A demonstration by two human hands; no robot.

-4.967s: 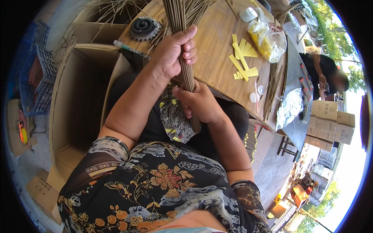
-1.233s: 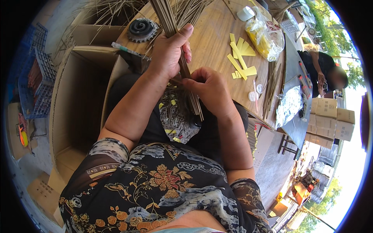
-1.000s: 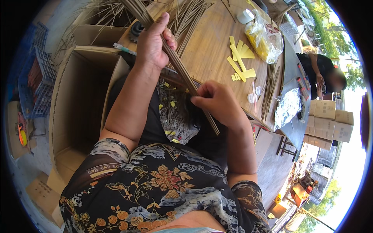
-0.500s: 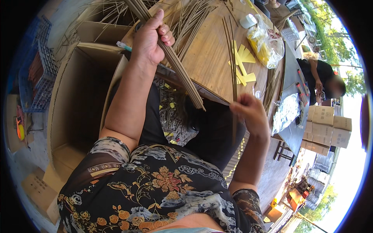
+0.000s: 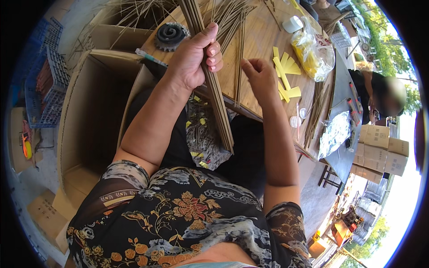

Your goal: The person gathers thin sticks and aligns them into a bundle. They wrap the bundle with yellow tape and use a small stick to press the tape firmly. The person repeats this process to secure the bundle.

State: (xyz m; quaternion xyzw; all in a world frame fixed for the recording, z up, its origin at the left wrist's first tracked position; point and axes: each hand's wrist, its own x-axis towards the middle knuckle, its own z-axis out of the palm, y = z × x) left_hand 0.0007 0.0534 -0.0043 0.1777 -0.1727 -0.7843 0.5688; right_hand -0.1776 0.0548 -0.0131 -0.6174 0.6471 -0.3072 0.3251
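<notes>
Hands, two: left hand point(image 5: 201, 56), closed around one bundle of brown sticks point(image 5: 219, 116), held aslant, sticks too many to count; right hand point(image 5: 261, 78), thumb and forefinger drawn narrow, just beside a few loose sticks point(image 5: 240, 73), whether gripping them one cannot tell. Tabletop point(image 5: 261, 42), one, wooden: near edge passes behind the bundle, whose lower ends hang beyond it above the lap; loose sticks reach that edge; bare wood lies between the right hand and one white cup point(image 5: 292, 24). Stick pile point(image 5: 228, 20), one, spread beyond the hands, uncounted. Dark spiral coil point(image 5: 170, 35), one, beside the left hand. Yellow strips point(image 5: 288, 67), several, overlapping, just right of the right hand. Clear bag with yellow contents point(image 5: 313, 53), one, beyond the strips. Small round containers point(image 5: 295, 121), two, near the right-hand side. Further sticks point(image 5: 316, 109), one group, past the strips. Cardboard box point(image 5: 91, 129), one, large, open-topped, standing close along the left forearm and limiting room there. Blue crates point(image 5: 47, 89), at least two, farther left.
</notes>
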